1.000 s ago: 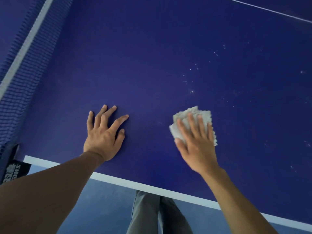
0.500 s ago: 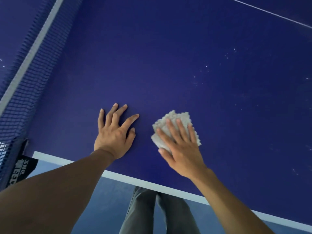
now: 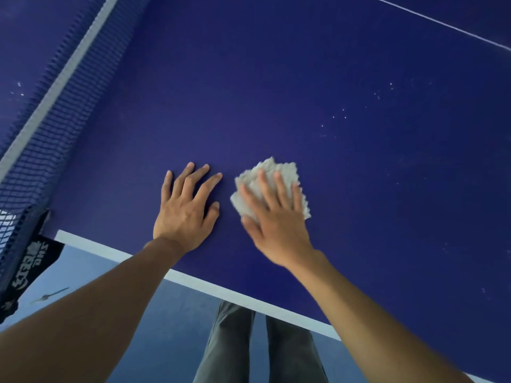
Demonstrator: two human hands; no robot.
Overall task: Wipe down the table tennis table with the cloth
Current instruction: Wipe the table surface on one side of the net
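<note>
— Right hand (image 3: 276,233)?
— Flat on top of the cloth (image 3: 284,170), fingers straight and a little spread, pressing it onto the blue counter (image 3: 304,78). Slightly blurred. No curl around the fabric.
— And the cloth itself?
— Pale, nubbly, bunched into a rough square under fingers and palm, with edges showing ahead of the fingertips and on both sides. Near the counter's close edge, just right of the left hand (image 3: 184,217) but apart from it.
— Left hand?
— Spread wide, palm down, resting bare on the counter, holding nothing.
— Further out?
— White border stripe (image 3: 116,254) along the near edge, under both forearms. Scattered pale specks (image 3: 343,109) on the blue, beyond the cloth and off to the right. Thin white line (image 3: 442,23) across the far right corner. Dark net (image 3: 60,125) with a white top band up the left side, ending at a black bracket (image 3: 33,261) with white lettering. Below the edge, grey trouser legs (image 3: 229,341) over a blue floor (image 3: 177,341).
</note>
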